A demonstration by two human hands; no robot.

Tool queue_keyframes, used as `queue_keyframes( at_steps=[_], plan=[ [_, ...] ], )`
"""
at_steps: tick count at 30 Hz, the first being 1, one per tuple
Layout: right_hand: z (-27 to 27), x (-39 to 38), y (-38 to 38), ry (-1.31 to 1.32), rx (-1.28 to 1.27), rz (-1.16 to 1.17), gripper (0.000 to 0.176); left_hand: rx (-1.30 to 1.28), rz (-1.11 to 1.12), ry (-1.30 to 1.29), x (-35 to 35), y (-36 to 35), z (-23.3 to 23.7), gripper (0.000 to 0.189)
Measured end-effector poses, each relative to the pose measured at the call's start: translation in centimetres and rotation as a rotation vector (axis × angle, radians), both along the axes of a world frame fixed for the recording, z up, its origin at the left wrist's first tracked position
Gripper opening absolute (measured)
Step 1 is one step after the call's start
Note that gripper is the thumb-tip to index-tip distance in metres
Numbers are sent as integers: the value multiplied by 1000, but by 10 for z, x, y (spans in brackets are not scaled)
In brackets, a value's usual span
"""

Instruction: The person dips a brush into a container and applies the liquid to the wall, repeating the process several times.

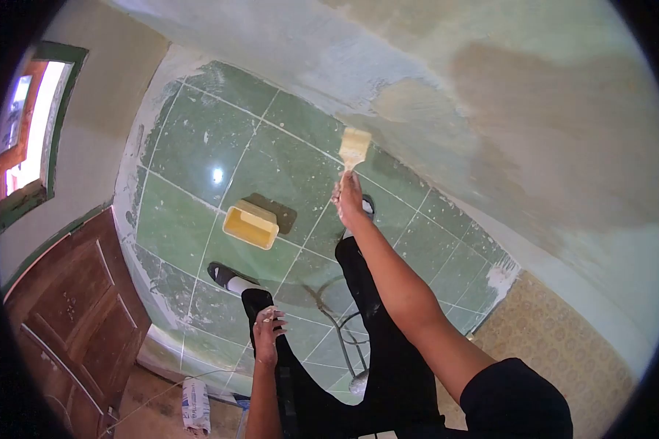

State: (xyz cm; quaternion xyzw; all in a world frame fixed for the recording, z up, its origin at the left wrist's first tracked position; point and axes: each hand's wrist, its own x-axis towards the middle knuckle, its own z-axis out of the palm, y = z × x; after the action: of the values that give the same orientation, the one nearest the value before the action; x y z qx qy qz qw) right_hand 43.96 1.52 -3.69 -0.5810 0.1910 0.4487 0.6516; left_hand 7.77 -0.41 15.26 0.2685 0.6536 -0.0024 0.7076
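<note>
My right hand [348, 199] reaches forward at arm's length and grips the handle of a wide paintbrush [354, 147]. The brush's pale bristles press against the lower part of the wall [490, 95], where a tan wet patch spreads over a pale surface. My left hand [267, 329] rests on my left thigh with fingers loosely apart; something small may sit between the fingers, too small to tell. I look down at my dark trousers and both shoes from a raised stance.
A yellow rectangular paint tub [250, 224] sits on the green tiled floor [198, 161]. A metal stool or frame [344, 329] stands beneath my legs. A brown wooden door [73, 307] and a window [29, 132] are left. A white bag [195, 406] lies below.
</note>
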Motion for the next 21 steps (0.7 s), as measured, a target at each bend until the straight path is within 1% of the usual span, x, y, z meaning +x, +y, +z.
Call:
queue_keyframes(
  at_steps=[1,3,5,7,9,11,13,14,15,16,17,18,19,20,21],
  plan=[
    [-1,3,-2,-1,0,-5,32,3,18,-33,6,-2,1,39],
    [0,6,-3,141,14,-46,30,-3,6,-23,13,-2,0,39],
    [10,27,6,116,-3,-73,30,15,-28,-50,15,-1,-1,43],
    [34,51,16,88,-19,-112,30,18,-31,-59,16,1,6,43],
    [68,68,31,50,0,-144,30,36,-37,-72,16,11,20,43],
    [105,71,34,-3,75,-149,28,28,-78,-87,18,24,38,44],
    [157,59,41,-57,84,-108,26,32,-107,-141,7,40,47,46],
    [188,51,45,-64,107,-141,26,59,-123,-183,5,53,56,46],
    [221,40,46,-129,122,-116,26,81,-147,-221,3,68,66,47],
    [251,28,50,-192,137,-97,26,69,-208,-213,-1,87,74,46],
    [276,20,55,-195,159,-147,26,72,-270,-223,1,109,89,44],
    [299,11,56,-251,131,-131,26,91,-332,-231,-3,129,101,44],
    [320,5,57,-307,105,-123,26,113,-402,-238,-3,153,111,44],
    [338,0,61,-343,69,-161,29,127,-467,-222,-11,177,117,45],
    [344,1,66,-341,86,-234,29,148,-514,-280,-15,202,130,45]
  ],
)
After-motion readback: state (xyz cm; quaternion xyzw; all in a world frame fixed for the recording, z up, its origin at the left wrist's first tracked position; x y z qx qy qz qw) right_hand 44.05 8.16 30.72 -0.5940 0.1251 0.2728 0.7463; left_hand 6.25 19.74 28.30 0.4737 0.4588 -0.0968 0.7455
